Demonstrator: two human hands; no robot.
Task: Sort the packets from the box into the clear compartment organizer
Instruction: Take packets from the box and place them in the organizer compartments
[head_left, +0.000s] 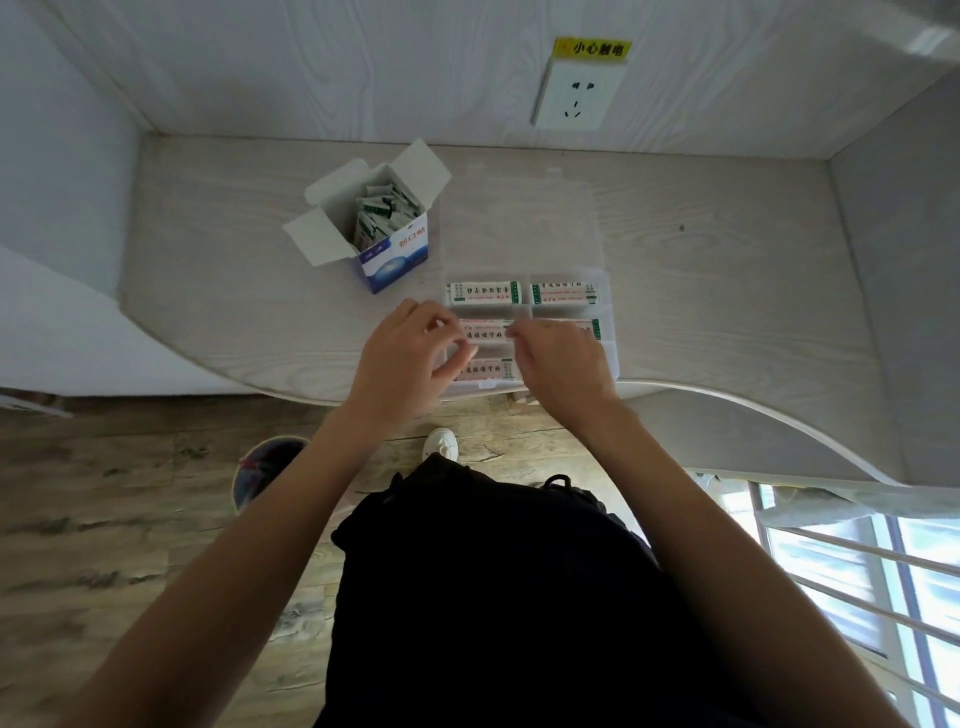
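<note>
Both hands (467, 353) over organizer (608, 358) at desk edge (291, 389)

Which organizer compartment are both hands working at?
The middle-row, left compartment of the organizer. Fingers of the left hand and right hand meet over its packet; the far-row packets lie untouched.
</note>
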